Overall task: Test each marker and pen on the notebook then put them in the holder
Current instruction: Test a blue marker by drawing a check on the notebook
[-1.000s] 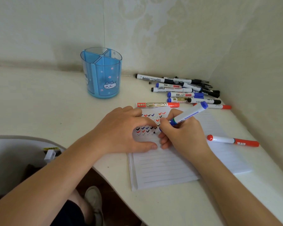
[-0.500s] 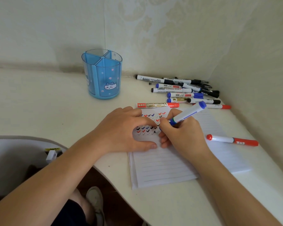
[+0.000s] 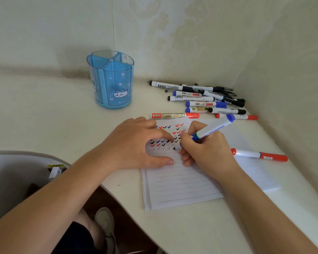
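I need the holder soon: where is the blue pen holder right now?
In the head view the blue pen holder stands upright at left rear, left of the marker pile, beyond the left hand.

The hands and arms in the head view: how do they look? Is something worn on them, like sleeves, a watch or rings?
Both are bare. The left hand and right hand show no gloves or rings; the visible nails are short and unpainted. The left forearm and right forearm carry no sleeve, watch or bracelet up to the picture's edge.
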